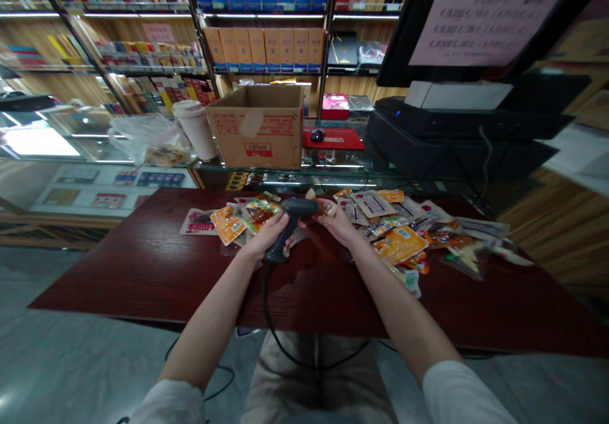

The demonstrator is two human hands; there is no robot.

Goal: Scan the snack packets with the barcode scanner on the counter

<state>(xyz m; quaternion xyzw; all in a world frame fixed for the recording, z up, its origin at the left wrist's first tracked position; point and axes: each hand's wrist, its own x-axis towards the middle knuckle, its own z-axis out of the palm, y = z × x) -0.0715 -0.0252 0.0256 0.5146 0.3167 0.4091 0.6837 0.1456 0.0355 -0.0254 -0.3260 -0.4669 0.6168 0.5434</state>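
Our left hand [269,233] wraps firmly around the corded barcode scanner [297,206]. Our right hand [337,223] pinches a snack packet [327,207] steady, close to its nose, above the bench [143,265].

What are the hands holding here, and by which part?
The left hand grips a corded barcode scanner by its handle. The right hand appears to pinch a small snack packet by its edge.

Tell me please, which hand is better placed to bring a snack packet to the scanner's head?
Right, probably: the right hand pinches a small snack packet beside the head of the corded barcode scanner, while the left hand is busy gripping the scanner's handle.
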